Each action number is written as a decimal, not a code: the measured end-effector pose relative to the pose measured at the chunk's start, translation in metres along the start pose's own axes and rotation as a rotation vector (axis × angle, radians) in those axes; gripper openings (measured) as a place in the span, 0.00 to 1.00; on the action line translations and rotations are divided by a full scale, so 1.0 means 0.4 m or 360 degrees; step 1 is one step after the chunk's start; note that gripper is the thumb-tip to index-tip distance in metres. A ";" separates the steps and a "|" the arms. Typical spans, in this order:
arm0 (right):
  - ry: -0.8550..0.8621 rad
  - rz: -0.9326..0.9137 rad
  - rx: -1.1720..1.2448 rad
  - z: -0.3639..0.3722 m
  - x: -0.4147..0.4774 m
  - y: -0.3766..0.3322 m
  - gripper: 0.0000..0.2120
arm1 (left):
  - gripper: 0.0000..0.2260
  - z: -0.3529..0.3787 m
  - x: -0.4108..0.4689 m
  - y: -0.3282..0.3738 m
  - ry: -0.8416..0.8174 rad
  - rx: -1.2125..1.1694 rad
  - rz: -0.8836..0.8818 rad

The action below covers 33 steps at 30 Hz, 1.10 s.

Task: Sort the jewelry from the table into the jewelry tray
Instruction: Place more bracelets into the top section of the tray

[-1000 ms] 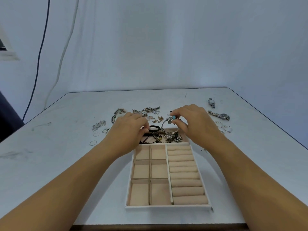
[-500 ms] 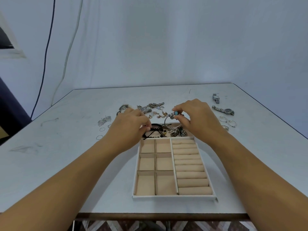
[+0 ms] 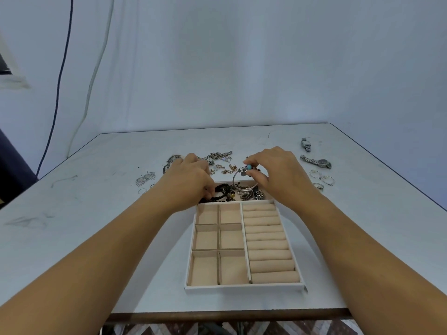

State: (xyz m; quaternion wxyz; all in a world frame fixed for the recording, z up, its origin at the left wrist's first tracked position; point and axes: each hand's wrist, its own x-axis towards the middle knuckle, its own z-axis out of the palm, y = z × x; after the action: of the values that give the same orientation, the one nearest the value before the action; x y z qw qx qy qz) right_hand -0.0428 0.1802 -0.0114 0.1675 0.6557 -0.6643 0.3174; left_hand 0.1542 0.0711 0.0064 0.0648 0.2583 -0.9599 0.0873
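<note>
A white jewelry tray [image 3: 244, 288] with beige lining lies on the table in front of me, with small square cells at left and ring rolls at right. Its far compartment holds a black cord bracelet [image 3: 223, 191] and a heap of beaded pieces [image 3: 251, 195]. My right hand [image 3: 278, 174] pinches a silver bangle with a turquoise bead [image 3: 243, 172] above that compartment. My left hand [image 3: 191, 182] grips the black cord bracelet at the compartment's left end.
Loose chains and earrings [image 3: 221, 163] lie behind the tray. Two watches [image 3: 315, 162] and thin hoop earrings [image 3: 323, 178] sit at the right. A leaf pendant [image 3: 145, 178] and small rings lie at the left. The table's front edge [image 3: 227, 314] is near.
The camera has tilted up, so the table looks lower in view. Both hands stay over the tray's far compartment; the right has lifted the bangle slightly.
</note>
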 end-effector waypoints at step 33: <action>-0.0814 0.0256 0.0238 -0.062 -0.027 -0.037 0.17 | 0.16 0.013 -0.015 0.005 -0.0034 -0.0414 -0.0234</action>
State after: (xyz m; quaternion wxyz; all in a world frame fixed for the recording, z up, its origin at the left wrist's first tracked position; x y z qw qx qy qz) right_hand -0.0323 0.2052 0.0030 -0.0802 0.6703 -0.7096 0.2018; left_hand 0.1580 0.0747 0.0002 0.0938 0.3183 -0.9423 -0.0455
